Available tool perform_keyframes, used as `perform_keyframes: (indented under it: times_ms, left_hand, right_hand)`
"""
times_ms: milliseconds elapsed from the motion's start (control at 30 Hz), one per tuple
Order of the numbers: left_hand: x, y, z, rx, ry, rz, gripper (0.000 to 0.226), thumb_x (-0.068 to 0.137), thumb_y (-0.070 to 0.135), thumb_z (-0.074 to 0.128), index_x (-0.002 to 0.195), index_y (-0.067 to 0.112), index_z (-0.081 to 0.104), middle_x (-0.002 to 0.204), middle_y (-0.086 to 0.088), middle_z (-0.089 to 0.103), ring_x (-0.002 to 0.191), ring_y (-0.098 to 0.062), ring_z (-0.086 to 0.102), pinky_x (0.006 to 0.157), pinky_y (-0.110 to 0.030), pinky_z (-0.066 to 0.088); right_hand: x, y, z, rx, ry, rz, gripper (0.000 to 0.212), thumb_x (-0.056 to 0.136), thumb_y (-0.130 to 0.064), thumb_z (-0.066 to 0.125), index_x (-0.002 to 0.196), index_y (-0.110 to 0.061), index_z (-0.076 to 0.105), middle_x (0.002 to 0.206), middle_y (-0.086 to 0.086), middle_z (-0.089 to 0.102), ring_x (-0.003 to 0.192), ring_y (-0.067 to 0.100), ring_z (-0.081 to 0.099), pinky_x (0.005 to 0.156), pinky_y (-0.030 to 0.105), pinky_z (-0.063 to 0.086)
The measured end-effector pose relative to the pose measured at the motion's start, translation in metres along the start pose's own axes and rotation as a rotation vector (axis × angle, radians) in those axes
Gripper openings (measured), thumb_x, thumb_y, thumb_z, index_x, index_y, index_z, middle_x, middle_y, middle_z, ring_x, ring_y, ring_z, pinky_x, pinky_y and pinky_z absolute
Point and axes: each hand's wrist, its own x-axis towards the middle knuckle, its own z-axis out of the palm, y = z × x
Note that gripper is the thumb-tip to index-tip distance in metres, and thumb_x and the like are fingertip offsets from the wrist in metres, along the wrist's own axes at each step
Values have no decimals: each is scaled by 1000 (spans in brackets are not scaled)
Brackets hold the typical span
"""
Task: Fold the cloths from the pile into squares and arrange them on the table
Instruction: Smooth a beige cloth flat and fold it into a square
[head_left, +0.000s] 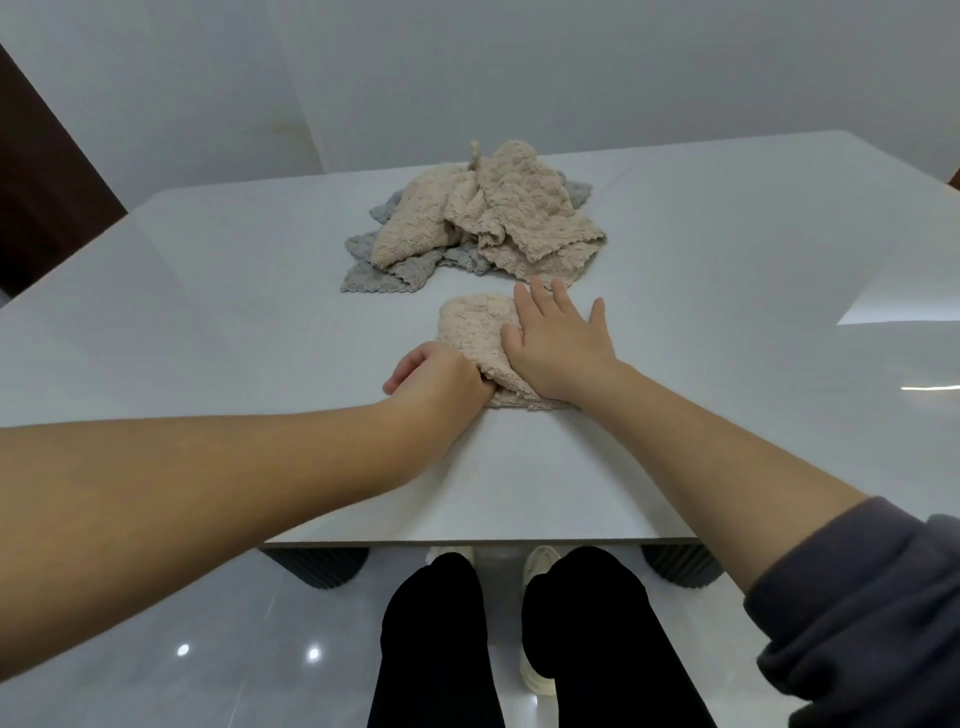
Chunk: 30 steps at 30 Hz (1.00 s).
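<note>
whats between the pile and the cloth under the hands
Only a bare strip of table separates the pile from the cloth in the head view; the right hand reaches into it.

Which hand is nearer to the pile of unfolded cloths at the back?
Right. The right hand lies flat on the folded cloth, fingertips almost at the pile; the left hand is at that cloth's near edge, farther from it.

The right hand (558, 348) covers much of the cloth (470, 325). The left hand (439, 382) curls its fingertips out of sight at the cloth's near corner. In the pile (498, 208), grey cloths (384, 273) lie mostly buried. The table (208, 312) runs off the right edge and hides part of the shoes (540, 561).
</note>
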Motion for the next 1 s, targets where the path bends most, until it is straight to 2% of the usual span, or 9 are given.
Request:
perform_keyframes:
  times_ms: [100, 233, 367, 467, 533, 600, 700, 833, 1000]
  left_hand:
    - [-7, 8, 13, 73, 84, 2, 50, 65, -4, 35, 114, 2, 45, 88, -5, 62, 55, -23, 60, 40, -25, 34]
    - [-33, 8, 25, 0, 221, 53, 63, 67, -7, 9, 119, 5, 42, 105, -7, 43, 79, -24, 49, 59, -35, 34]
    - [-57, -8, 41, 2, 395, 38, 49, 67, -1, 29, 91, 19, 67, 93, 1, 55, 61, -19, 36, 53, -33, 19]
    - [-68, -14, 50, 44, 489, 81, 47, 82, -4, 23, 101, 8, 65, 112, -9, 58, 64, -23, 42, 54, -34, 22]
    - [-74, -17, 57, -54, 588, 93, 46, 87, -4, 16, 103, 6, 59, 108, -11, 56, 66, -25, 43, 54, -34, 28]
    - [-75, -18, 65, -231, 634, 79, 33, 85, 7, 30, 104, 7, 57, 101, -9, 57, 73, -27, 50, 59, -36, 40]
    - [-60, -21, 62, -601, 708, -151, 43, 87, 19, 38, 122, 4, 58, 123, -12, 59, 110, -30, 54, 94, -40, 41]
    - [-14, -25, 26, -1132, 543, -445, 54, 101, 26, 28, 151, 4, 24, 160, -11, 19, 148, -21, 13, 120, -37, 13]
    - [40, -11, 19, -1211, 274, -406, 58, 103, 29, 17, 154, 7, 4, 163, -7, -2, 149, -16, -5, 121, -39, -1]
  right_hand:
    - [-1, 0, 0, -3, 4, 3, 62, 101, -41, 14, 157, -17, 5, 164, 2, -1, 151, 22, -6, 117, 61, 0]
    - [-1, -1, 0, -19, 4, 6, 62, 101, -42, 15, 157, -17, 5, 164, 2, -1, 151, 22, -5, 117, 61, 1]
    - [-1, -2, 0, -27, 2, 6, 63, 100, -42, 15, 157, -17, 5, 164, 2, -1, 151, 21, -5, 117, 61, 1]
    - [-2, -2, 0, -26, -8, 7, 63, 100, -42, 14, 157, -17, 5, 164, 2, -2, 151, 21, -5, 117, 61, 0]
    - [-2, -2, 0, -28, -13, 5, 63, 100, -43, 14, 157, -17, 4, 164, 2, -2, 151, 21, -6, 117, 61, 0]
    - [-2, -2, 0, -31, -14, 2, 63, 101, -42, 13, 157, -17, 3, 164, 3, -2, 151, 22, -6, 117, 61, -1]
    - [-2, -2, -2, -31, -19, 0, 62, 101, -42, 13, 157, -17, 3, 164, 3, -3, 151, 22, -7, 117, 60, -1]
    - [-3, -3, -2, -34, -20, 4, 62, 101, -42, 13, 157, -17, 3, 165, 2, -2, 151, 22, -6, 117, 60, -1]
    - [-4, -2, -3, -20, -29, 2, 60, 103, -41, 12, 157, -18, 2, 164, 0, -3, 151, 21, -7, 117, 60, -2]
